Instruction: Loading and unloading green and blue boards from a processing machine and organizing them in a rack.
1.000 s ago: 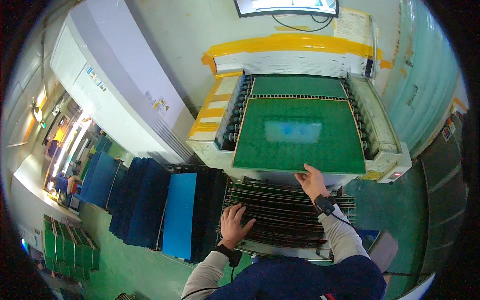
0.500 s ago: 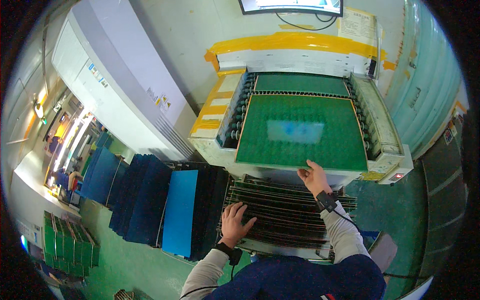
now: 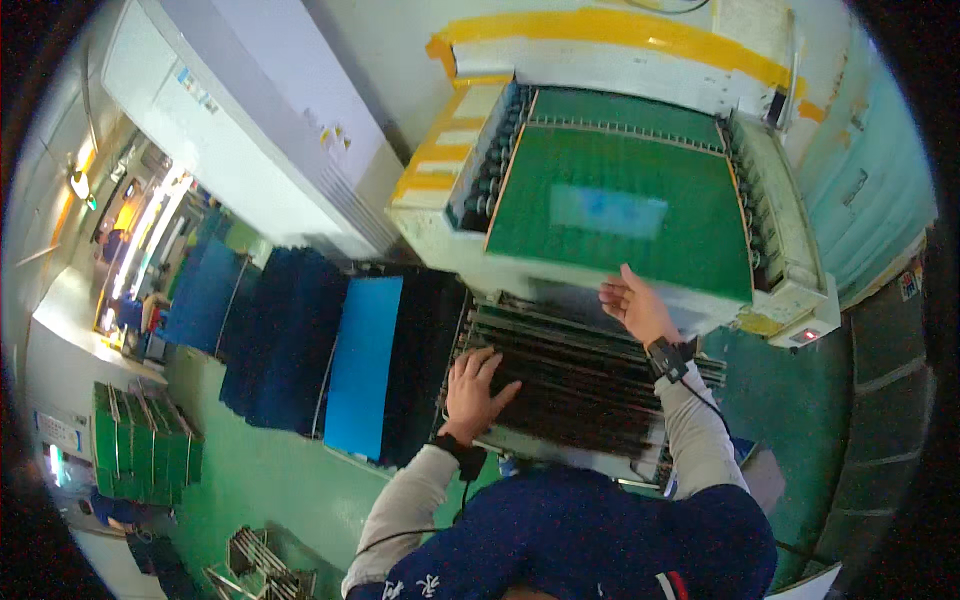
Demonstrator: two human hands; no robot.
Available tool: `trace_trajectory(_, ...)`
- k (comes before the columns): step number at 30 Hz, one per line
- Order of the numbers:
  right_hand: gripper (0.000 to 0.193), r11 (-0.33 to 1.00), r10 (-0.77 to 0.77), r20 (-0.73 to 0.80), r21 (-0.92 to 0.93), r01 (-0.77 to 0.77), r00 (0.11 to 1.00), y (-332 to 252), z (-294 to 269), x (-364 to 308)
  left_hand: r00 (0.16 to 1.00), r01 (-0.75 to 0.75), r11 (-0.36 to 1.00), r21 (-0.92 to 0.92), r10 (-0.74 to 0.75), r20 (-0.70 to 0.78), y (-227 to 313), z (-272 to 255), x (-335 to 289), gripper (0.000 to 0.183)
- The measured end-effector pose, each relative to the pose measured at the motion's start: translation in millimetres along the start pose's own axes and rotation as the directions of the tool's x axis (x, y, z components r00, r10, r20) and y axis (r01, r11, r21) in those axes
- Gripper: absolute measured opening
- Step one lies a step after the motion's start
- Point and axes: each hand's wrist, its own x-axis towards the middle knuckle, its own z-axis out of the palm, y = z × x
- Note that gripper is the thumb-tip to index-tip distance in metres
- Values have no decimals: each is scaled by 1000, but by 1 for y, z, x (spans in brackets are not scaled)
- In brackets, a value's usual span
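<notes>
A large green panel (image 3: 600,165) lies flat on the roller bed of a white machine. A second green panel (image 3: 620,108) lies behind it, beyond a row of small rollers. My right hand (image 3: 640,310) is at the near edge of the front panel, fingers loosely apart, gripping nothing; its raised fingertip overlaps the edge, and I cannot tell whether it touches. Below stands a rack of upright thin panels (image 3: 580,400) packed in rows. My left hand (image 3: 473,395) is open over this rack's left end, fingers spread. Both wrists wear black bands with cables.
Left of the rack stand dark panels and a bright blue sheet (image 3: 365,365). A tall white cabinet (image 3: 255,130) rises behind them. Green panels in a rack (image 3: 145,445) and a metal frame (image 3: 262,565) are at lower left, near another person (image 3: 130,515). Dark partitions (image 3: 880,400) stand right.
My view has shifted, so the machine and racks appear higher. The right hand's fingers have loosened at the front panel's edge. My left hand stays over the rack.
</notes>
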Motion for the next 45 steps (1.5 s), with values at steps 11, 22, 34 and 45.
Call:
trace_trajectory(11, 61, 77, -48, 196, -977, 200, 979, 38, -12, 2, 999, 30, 1000, 8, -30, 24, -3, 0, -1, 55)
trace_trajectory(22, 45, -200, -117, 243, -955, 217, 963, 40, 8, 3, 1000, 27, 999, -47, -27, 7, -14, -4, -14, 61)
trace_trajectory(34, 33, -365, -118, 297, -900, 237, 947, 56, -39, 43, 1000, -1, 994, -106, -1, -19, -21, 6, -27, 63)
trace_trajectory(45, 39, -345, -100, 258, -915, 210, 961, 53, -49, 57, 996, -23, 989, -148, 11, -84, -22, 11, -26, 58)
